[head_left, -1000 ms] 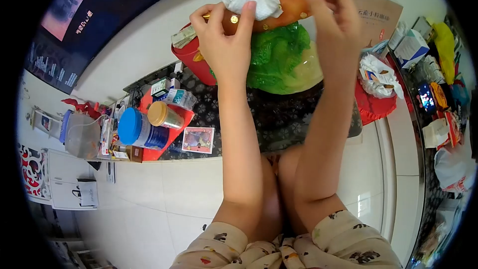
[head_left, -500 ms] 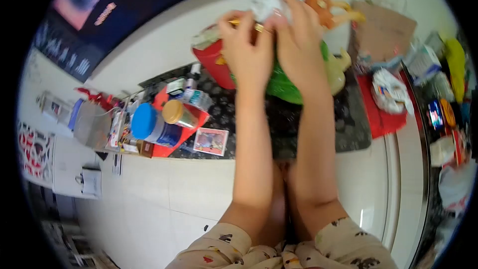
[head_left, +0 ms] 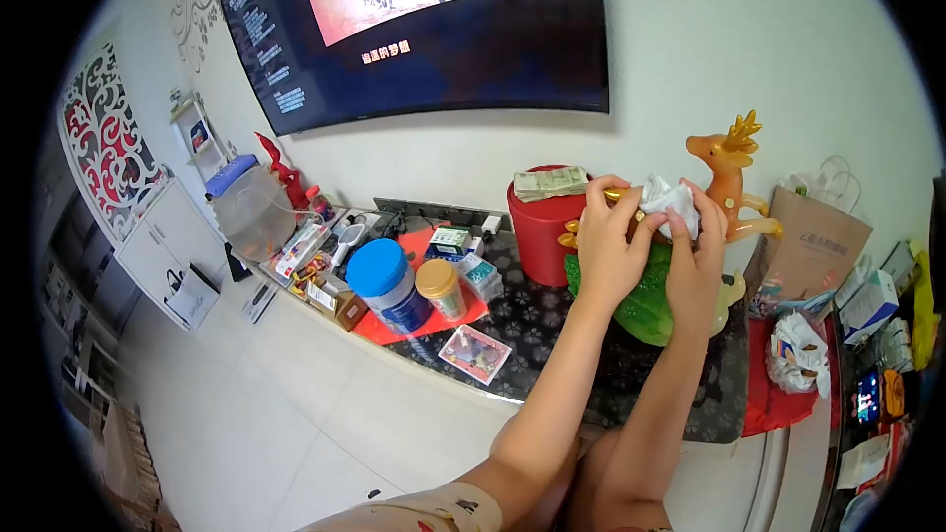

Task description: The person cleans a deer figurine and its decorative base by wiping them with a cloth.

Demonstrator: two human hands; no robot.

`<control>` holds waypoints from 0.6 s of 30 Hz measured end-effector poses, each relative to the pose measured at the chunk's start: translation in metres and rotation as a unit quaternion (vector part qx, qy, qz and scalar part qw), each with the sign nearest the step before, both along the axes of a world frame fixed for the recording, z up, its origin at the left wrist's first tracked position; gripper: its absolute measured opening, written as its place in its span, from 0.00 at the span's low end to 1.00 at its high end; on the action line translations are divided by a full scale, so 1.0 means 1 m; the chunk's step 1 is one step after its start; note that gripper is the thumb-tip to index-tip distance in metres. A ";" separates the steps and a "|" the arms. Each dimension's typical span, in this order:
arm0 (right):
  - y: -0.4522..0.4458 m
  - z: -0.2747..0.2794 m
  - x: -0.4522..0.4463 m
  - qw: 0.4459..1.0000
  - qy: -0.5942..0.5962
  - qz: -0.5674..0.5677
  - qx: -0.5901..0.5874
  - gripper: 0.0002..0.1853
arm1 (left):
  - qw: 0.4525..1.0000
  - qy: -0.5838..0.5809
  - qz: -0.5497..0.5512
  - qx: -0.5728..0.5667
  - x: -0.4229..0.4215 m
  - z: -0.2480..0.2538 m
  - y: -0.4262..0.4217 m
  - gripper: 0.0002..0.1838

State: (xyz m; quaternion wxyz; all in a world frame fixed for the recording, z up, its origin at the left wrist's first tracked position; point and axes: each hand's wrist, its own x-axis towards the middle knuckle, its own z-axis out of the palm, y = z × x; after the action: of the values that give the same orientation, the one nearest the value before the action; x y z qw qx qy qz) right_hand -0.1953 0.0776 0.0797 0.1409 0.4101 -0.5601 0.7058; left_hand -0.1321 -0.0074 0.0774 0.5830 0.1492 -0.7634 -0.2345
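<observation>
My left hand (head_left: 616, 241) and my right hand (head_left: 698, 256) are raised close together, fingers pinched on a crumpled white tissue (head_left: 670, 201). A golden piece (head_left: 615, 194) shows at my left fingers; what it belongs to is mostly hidden. Below my hands sits a glossy green leaf-shaped ornament (head_left: 641, 298), with a pale rounded part at its right. An orange-brown deer figurine (head_left: 727, 172) with gold antlers stands just behind my right hand. To the left of my left hand is a red round container (head_left: 542, 241) with a bundle of banknotes (head_left: 552, 183) on top.
On the dark patterned counter (head_left: 537, 345) are a blue-lidded jar (head_left: 379, 271), a tan-lidded jar (head_left: 439, 286), small boxes and a picture card (head_left: 475, 353). A paper bag (head_left: 810, 241) and a white plastic bag (head_left: 798, 353) stand at right. A television (head_left: 424, 69) hangs above.
The camera view has tilted up and turned, so more of the television and wall shows. Both hands stay together at the white tissue.
</observation>
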 end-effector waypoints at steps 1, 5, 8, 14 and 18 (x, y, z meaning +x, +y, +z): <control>0.000 -0.002 -0.001 1.000 -0.004 -0.009 -0.006 0.15 | 1.000 0.005 -0.007 0.003 0.000 0.000 0.000 0.18; -0.005 -0.006 -0.006 0.999 -0.027 -0.014 -0.045 0.12 | 1.000 0.009 -0.012 -0.001 0.001 0.000 -0.001 0.18; -0.006 -0.007 -0.007 0.992 -0.071 0.030 -0.099 0.11 | 0.998 0.042 -0.049 0.026 -0.001 -0.002 -0.003 0.18; 0.030 -0.003 -0.013 0.959 -0.150 0.011 -0.239 0.12 | 0.999 0.016 -0.035 0.000 0.002 0.001 0.001 0.19; 0.079 -0.009 -0.017 0.942 -0.201 -0.033 -0.266 0.11 | 0.999 -0.018 0.020 -0.042 0.000 0.000 0.003 0.23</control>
State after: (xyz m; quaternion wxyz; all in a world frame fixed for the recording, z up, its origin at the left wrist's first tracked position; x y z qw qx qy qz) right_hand -0.2118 0.1569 0.0710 0.1526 0.1881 -0.3816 0.8920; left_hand -0.1317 -0.0046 0.0776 0.5797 0.1438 -0.7796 -0.1885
